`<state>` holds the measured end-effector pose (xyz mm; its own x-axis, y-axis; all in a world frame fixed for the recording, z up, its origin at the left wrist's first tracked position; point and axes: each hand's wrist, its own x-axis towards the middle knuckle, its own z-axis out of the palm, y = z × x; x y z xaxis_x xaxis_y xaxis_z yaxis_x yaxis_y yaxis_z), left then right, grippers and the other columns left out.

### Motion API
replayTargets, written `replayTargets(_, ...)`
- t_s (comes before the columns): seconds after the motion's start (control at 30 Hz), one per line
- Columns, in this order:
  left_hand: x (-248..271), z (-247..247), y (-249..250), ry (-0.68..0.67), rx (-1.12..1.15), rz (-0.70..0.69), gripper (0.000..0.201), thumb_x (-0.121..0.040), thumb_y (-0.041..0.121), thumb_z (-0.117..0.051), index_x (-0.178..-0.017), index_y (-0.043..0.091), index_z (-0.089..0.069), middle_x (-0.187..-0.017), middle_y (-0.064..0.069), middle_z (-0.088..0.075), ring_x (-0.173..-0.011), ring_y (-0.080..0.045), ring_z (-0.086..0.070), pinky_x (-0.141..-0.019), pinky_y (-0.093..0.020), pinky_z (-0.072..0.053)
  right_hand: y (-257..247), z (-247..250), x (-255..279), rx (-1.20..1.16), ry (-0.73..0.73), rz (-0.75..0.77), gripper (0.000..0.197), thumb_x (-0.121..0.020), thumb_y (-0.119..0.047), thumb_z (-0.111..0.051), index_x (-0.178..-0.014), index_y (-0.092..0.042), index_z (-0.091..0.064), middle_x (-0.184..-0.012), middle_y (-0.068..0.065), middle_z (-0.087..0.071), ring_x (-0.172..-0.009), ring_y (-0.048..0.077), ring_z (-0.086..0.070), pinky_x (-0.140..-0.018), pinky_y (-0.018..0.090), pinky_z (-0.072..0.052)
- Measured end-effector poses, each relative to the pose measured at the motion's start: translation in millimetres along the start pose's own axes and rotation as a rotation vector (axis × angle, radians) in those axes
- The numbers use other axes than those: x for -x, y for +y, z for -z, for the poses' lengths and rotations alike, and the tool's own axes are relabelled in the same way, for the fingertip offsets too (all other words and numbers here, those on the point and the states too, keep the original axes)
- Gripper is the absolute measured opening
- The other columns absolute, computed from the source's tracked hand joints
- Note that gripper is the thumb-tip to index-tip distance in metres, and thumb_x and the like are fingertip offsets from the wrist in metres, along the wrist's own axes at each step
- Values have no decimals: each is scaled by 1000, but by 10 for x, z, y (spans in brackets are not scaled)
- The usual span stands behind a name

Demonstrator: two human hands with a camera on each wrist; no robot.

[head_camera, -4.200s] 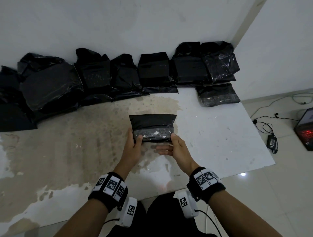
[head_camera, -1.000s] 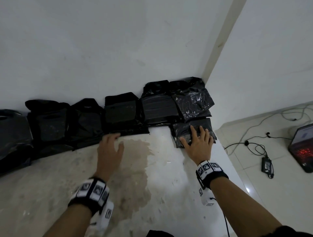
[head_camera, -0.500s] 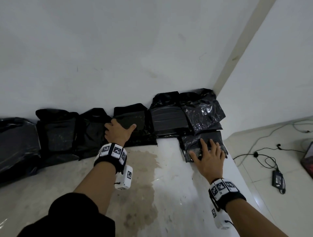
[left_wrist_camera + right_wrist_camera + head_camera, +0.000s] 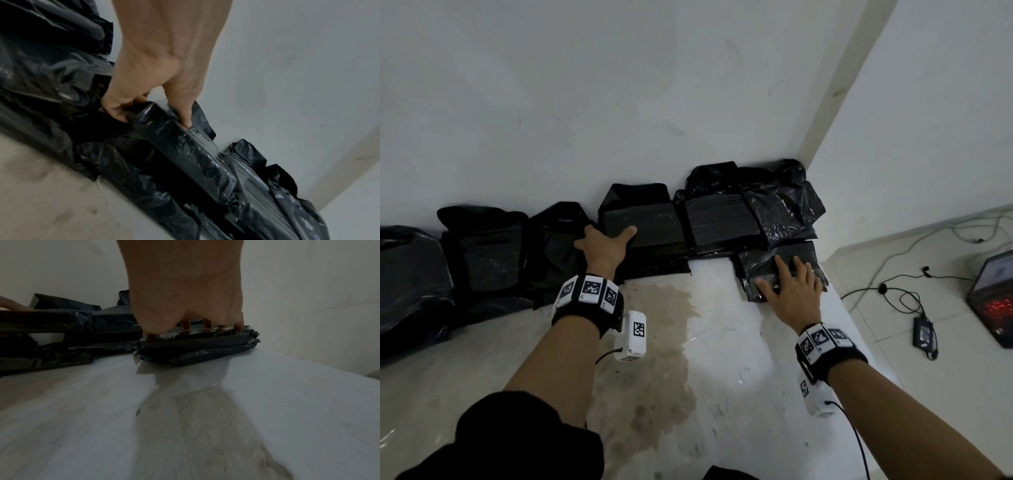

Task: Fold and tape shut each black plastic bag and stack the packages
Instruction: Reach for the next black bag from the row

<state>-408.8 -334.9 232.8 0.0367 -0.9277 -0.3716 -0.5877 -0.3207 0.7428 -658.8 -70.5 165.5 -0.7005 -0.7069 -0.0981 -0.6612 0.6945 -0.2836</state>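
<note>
A row of black plastic bags [image 4: 482, 253] leans against the wall at the back of the table [image 4: 688, 377]. My left hand [image 4: 606, 240] grips the left end of one folded black package [image 4: 650, 226] in that row. In the left wrist view the thumb lies on top of this package [image 4: 195, 151] and the fingers [image 4: 117, 115] curl round its end. My right hand [image 4: 791, 287] lies flat, fingers spread, on a stack of two taped packages [image 4: 760, 263] at the table's far right corner. The right wrist view shows the fingertips [image 4: 238, 325] pressing on the stack [image 4: 195, 345].
More crumpled black bags [image 4: 784, 205] are piled in the corner behind the stack. The table's right edge runs just beside my right hand. On the floor to the right are a laptop [image 4: 993, 294], a charger [image 4: 924, 332] and loose cables [image 4: 887, 291].
The package held at the table's centre now lies on the right stack. My left hand reached to the back row and took hold of a package; my right hand stayed flat on the stack.
</note>
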Motion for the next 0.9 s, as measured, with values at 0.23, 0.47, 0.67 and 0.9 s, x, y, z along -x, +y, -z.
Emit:
replayTargets(0.23,463,426,-314,-8,280,-130,76,-88,41,-75,-147,6,-42,-143,-10,-53,-129,-28,-52,-108,-39,-45,33,72,10,-66,4,51,70,-96,-59,-53,-155,-25,-38,-163,17,-27,-152,40,-16,-121,57,-16)
replayTargets(0.47,1341,892,-1368,-164,340,-118,77,-77,48,-75,-143,17,-49,-132,-1,-62,-117,-20,-62,-99,-42,-54,-388,-28,370,-201,104,176,61,-93,-57,-54,-136,-15,-60,-137,20,-55,-131,45,-46,-105,60,-38)
replayTargets(0.67,1881,1186,-2238,-322,317,9,98,-73,63,-79,-149,16,-39,-141,-6,-54,-123,-25,-58,-101,-47,-53,-1053,-230,1179,-489,-289,382,46,-97,-47,-60,-137,-25,-56,-114,1,-67,-109,16,-58,-95,33,-44)
replayTargets(0.9,2068,1203,-2778,-372,143,-35,79,-90,41,-70,-154,18,-30,-146,-5,-49,-115,-16,-55,-84,-19,-49,-1550,-570,1901,-515,-601,344,58,-94,-38,-70,-146,-27,-44,-117,2,-61,-104,19,-63,-95,32,-52)
